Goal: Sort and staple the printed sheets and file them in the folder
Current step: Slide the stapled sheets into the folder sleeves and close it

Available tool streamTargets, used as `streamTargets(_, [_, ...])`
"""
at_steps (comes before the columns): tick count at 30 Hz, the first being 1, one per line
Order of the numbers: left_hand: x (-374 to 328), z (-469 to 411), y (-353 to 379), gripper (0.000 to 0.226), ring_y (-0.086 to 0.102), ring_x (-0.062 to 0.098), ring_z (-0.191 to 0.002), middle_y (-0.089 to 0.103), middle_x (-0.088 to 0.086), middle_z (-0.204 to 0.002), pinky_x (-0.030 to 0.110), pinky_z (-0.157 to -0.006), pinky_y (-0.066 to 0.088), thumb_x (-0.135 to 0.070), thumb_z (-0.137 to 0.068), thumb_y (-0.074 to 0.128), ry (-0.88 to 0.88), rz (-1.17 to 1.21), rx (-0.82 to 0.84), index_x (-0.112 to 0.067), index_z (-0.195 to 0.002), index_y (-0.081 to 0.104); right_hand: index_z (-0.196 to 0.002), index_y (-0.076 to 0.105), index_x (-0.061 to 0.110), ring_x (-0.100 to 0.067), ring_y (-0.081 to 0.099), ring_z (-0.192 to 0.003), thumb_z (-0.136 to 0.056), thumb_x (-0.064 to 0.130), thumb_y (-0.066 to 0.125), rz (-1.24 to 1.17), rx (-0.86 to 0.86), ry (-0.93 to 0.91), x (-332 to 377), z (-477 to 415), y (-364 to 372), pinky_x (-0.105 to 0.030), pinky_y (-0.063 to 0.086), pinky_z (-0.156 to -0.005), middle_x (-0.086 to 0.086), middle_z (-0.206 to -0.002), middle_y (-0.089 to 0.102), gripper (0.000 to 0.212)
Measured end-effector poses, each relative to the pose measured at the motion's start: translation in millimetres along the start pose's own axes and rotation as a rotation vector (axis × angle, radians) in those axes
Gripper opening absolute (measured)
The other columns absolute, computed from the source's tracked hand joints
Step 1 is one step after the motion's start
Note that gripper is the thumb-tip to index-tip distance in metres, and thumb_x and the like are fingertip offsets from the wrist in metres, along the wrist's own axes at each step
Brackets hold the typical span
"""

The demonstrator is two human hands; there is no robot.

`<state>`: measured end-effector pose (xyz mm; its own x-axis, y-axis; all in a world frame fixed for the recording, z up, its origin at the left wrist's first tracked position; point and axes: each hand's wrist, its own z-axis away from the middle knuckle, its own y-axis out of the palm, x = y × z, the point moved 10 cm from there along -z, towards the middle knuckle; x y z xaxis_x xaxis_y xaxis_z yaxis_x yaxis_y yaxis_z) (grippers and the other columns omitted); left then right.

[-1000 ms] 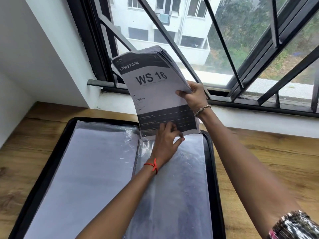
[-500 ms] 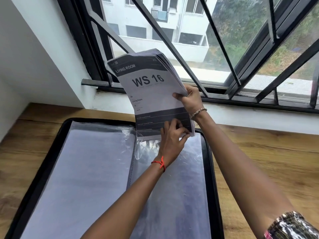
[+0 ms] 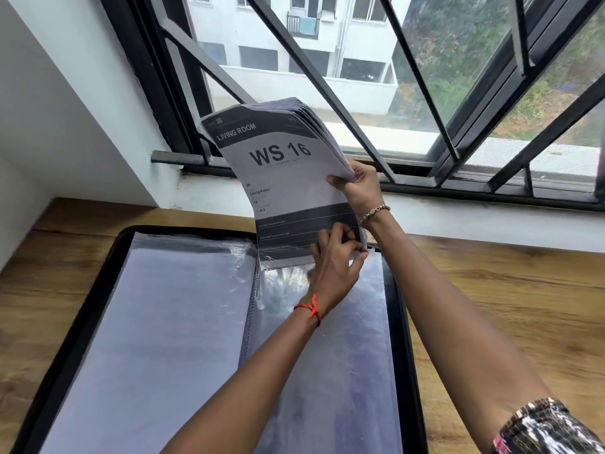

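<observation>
Watching my feed here: left hand (image 3: 334, 267), the one with the red thread (image 3: 312, 310) on the wrist, has its fingers curled in and is pinching the bottom right corner of the stack (image 3: 281, 178). I can't tell if the plastic edge is caught in that pinch too. Right hand (image 3: 360, 186), with the bead bracelet (image 3: 373, 213), grips the stack's right edge, thumb on the front sheet and fingers wrapped behind.

The stack is thick, held nearly upright and leaning a bit left, with the top fanning out. Front sheet reads "LIVING ROOM" and "WS 16". Its bottom edge sits at the far end of the folder's right-hand sleeve (image 3: 343, 355), and crinkled clear plastic overlaps the lowest strip of paper.

The folder (image 3: 98, 306) lies open flat, with a black rim; the left page shows a plain white sheet under plastic, and the right one is glossy and reflective.

It's all on a wooden table (image 3: 507, 306) pushed up against a white wall (image 3: 65, 93). Straight ahead is a window (image 3: 425, 93) with black slanted bars (image 3: 314, 77), and outside there's a white building (image 3: 262, 37) and green trees (image 3: 458, 44).
</observation>
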<state>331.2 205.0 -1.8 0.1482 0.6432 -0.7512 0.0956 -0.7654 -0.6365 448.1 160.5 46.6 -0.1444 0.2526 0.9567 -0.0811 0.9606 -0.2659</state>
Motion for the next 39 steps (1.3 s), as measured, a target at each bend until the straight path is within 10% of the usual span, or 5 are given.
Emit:
streamTargets(20, [-7.8,-4.8,3.8,0.021,0.039,0.025,-0.116,0.046,0.009,-0.123,0.035,-0.092,0.033,-0.020,-0.091,0.058,0.009,-0.092,0.026,-0.012,-0.109,0.065,-0.078,0.056,0.007,-0.001,0.057,-0.048,-0.087,-0.015,0.044,0.003,0.464,0.596,-92.4,72.2,-8.8,-0.012,0.046,-0.044,0.003,-0.058,0.061,0.027])
streamTargets(24, [2.5,17.9,1.1,0.047,0.043,0.031,-0.122,0.048,0.014,-0.128,0.043,-0.098,0.040,-0.026,-0.084,0.067,0.050,-0.190,0.018,-0.011,-0.127,0.055,-0.089,0.063,0.008,-0.016,0.062,-0.074,-0.084,0.009,0.065,-0.081,0.269,0.557,-89.8,60.1,-24.2,-0.026,0.054,-0.069,-0.006,-0.086,0.066,0.005])
streamTargets(28, [31.8,61.2,8.0,0.095,-0.004,0.033,-0.145,0.005,0.013,-0.158,0.053,-0.116,-0.003,-0.079,-0.077,0.011,-0.120,-0.382,0.198,-0.018,-0.150,0.017,-0.107,0.062,0.000,-0.022,0.060,-0.087,-0.088,0.004,0.059,-0.054,-0.046,0.399,-76.6,39.9,-45.6,-0.033,0.052,-0.079,-0.011,-0.098,0.064,0.020])
streamTargets(31, [48.9,91.6,20.9,0.115,-0.038,0.027,-0.135,-0.035,0.008,-0.150,0.050,-0.096,-0.036,-0.085,-0.047,-0.029,-0.200,-0.455,0.351,-0.028,-0.146,-0.016,-0.107,0.062,-0.006,-0.022,0.059,-0.091,-0.087,0.000,0.058,0.026,-0.085,0.419,-83.0,43.8,-47.9,-0.034,0.053,-0.081,-0.018,-0.104,0.064,0.021])
streamTargets(39, [49.3,91.2,39.4,0.124,-0.041,0.036,-0.128,-0.036,0.014,-0.148,0.050,-0.085,-0.041,-0.083,-0.040,-0.035,-0.223,-0.502,0.423,-0.021,-0.147,-0.019,-0.084,0.063,-0.011,-0.024,0.058,-0.077,-0.080,0.003,0.067,0.316,0.125,0.641,-120.9,74.9,-48.4,-0.038,0.051,-0.073,-0.020,-0.088,0.066,0.015])
